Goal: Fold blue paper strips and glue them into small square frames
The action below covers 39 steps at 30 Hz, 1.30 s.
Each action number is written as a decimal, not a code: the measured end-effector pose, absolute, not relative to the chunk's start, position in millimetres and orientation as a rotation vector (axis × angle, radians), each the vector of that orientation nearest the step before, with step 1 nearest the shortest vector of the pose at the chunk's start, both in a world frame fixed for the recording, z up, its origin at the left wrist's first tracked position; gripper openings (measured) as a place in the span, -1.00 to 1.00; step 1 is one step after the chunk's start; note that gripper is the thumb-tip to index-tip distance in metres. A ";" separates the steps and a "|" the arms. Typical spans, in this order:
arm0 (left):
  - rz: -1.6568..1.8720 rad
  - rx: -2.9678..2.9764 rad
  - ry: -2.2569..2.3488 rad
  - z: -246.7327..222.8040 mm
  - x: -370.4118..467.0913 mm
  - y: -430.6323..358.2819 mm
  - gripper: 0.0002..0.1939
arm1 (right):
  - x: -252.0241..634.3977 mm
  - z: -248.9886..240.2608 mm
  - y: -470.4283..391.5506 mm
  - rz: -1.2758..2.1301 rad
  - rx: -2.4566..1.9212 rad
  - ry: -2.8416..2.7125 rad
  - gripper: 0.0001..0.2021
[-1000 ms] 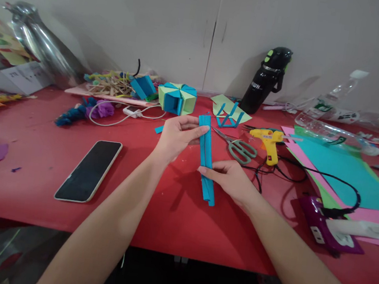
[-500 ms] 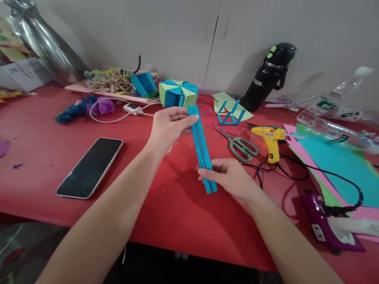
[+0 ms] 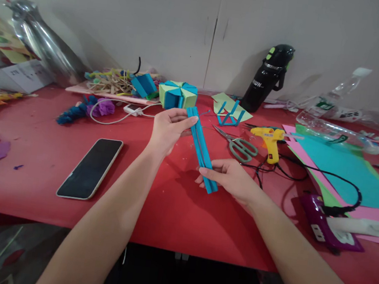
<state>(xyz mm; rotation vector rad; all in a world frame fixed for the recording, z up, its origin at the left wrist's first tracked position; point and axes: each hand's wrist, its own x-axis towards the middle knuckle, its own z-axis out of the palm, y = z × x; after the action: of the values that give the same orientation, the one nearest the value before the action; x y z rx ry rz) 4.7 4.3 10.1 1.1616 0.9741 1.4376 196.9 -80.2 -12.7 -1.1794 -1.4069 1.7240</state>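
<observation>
A long folded blue paper strip [image 3: 201,146] slants above the red table, its far end up and to the left. My left hand [image 3: 171,128] pinches the far end between thumb and fingers. Near its lower end, my right hand [image 3: 228,177] grips the same strip, thumb on top. Behind my left hand stands a blue and yellow-green folded paper piece [image 3: 177,95]. Blue paper strips [image 3: 230,115] lie on a pale green sheet to the right of it. Green-handled scissors [image 3: 240,149] rest beyond my right hand.
On the red table [image 3: 161,222], a phone [image 3: 91,168] lies left. A yellow glue gun [image 3: 270,141], coloured paper sheets [image 3: 349,172] and a purple power strip [image 3: 328,225] with black cable are right. A black bottle [image 3: 267,78] and a steel jug [image 3: 45,44] stand behind.
</observation>
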 end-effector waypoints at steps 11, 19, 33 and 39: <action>1.250 1.207 0.874 9.2 7.4 0.5 -0.57 | 197.5 -15.9 -80.1 1.702 -1.183 -1.324 -0.65; 1.066 1.194 0.918 11.5 6.9 -2.5 -0.59 | 196.5 -14.4 -79.5 1.695 -1.190 -1.291 -0.66; 1.175 1.331 0.911 10.6 11.4 -4.1 -0.66 | 196.8 -13.6 -79.7 1.735 -1.158 -1.264 -0.70; 1.152 1.430 0.967 9.1 11.8 -3.8 -0.74 | 195.8 -14.2 -81.4 1.784 -1.154 -1.224 -0.70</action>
<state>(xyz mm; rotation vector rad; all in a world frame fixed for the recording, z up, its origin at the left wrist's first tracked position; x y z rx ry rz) 11.8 -3.8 9.1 1.4296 0.9666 1.1522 195.8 -81.4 -14.2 -1.1544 -1.2239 1.7836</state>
